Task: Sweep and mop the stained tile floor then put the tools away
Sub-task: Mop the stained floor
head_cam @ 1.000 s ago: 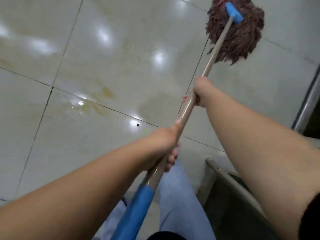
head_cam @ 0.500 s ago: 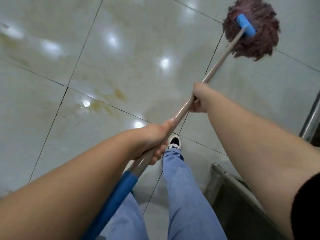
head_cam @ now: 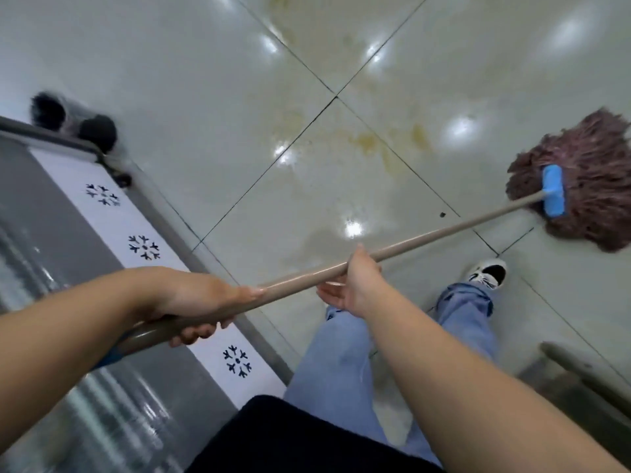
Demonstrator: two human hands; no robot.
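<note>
While one mop (head_cam: 587,196) rests on the stained tile floor (head_cam: 341,138), the left hand (head_cam: 198,302) grips its handle (head_cam: 426,233); the right hand (head_cam: 355,285), fingers loosened, touches it.

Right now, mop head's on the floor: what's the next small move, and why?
Probably drag the reddish-brown string mop head left over the yellowish stain near the tile joint. The stain still shows and the mop sits to its right. The left hand grips the beige pole; the right hand looks loose, so tighten it first.
</note>
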